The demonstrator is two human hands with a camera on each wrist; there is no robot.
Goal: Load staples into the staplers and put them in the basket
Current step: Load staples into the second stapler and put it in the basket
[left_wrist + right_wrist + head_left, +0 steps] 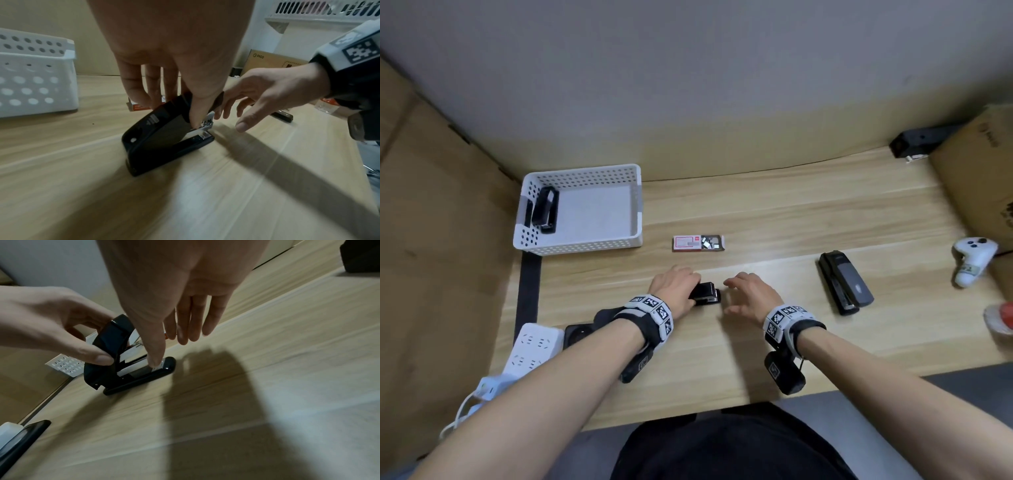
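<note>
A small black stapler [705, 294] [160, 134] [127, 369] stands on the wooden table with its top cover swung up and the metal staple channel showing. My left hand [681, 286] [176, 112] grips the raised cover between thumb and fingers. My right hand [732, 296] [170, 352] hovers just right of it, fingers straight, thumb tip at the channel's front end. An open staple box [698, 243] lies behind. The white basket [582, 169] at back left holds one black stapler [546, 209]. A larger black-and-grey stapler [846, 287] lies to the right.
A white power strip [530, 346] and a black plug sit at the table's left front. A white controller [972, 260] lies at far right beside a cardboard box [983, 178]. A black device [917, 140] rests against the back wall.
</note>
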